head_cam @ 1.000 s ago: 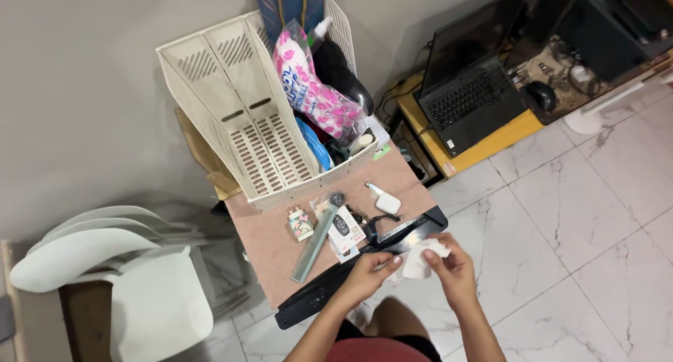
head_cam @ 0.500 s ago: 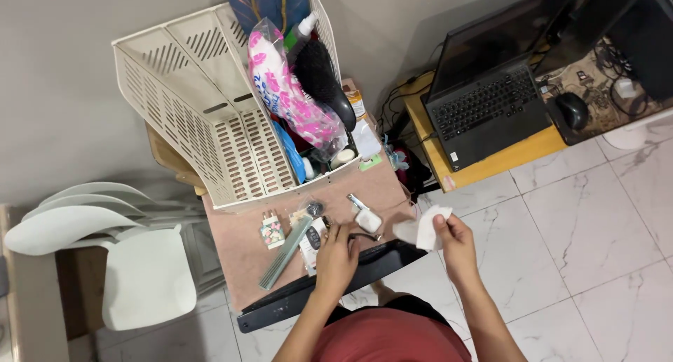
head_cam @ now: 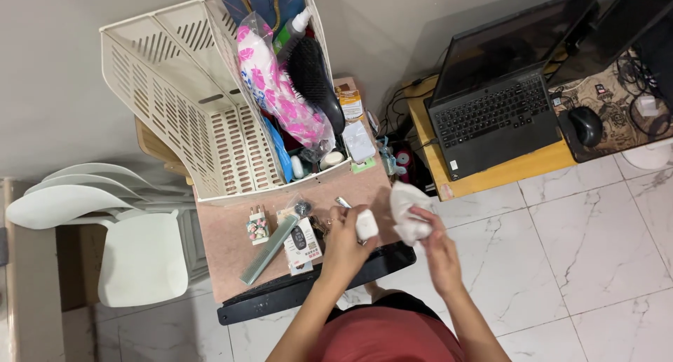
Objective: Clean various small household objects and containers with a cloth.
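Note:
My left hand point(head_cam: 345, 244) grips a small white case point(head_cam: 366, 225) lifted just above the brown tabletop point(head_cam: 224, 246). My right hand point(head_cam: 431, 243) holds a crumpled white cloth point(head_cam: 408, 206) right beside the case, off the table's right edge. On the table to the left lie a grey-green comb point(head_cam: 268, 239), a small packaged device on a card point(head_cam: 300, 241) and a small floral plug-like item point(head_cam: 257, 225).
A cream slotted file organiser point(head_cam: 182, 89) stuffed with a pink-printed bag point(head_cam: 275, 89), a black hairbrush and bottles stands at the table's back. A black keyboard point(head_cam: 308, 286) lines the front edge. White chairs point(head_cam: 105, 243) sit left; an open laptop point(head_cam: 494, 110) and mouse point(head_cam: 585, 126) sit right.
My left hand has picked the white case up off the table. My right hand has bunched the cloth and brought it in close to the case. The camera has shifted slightly.

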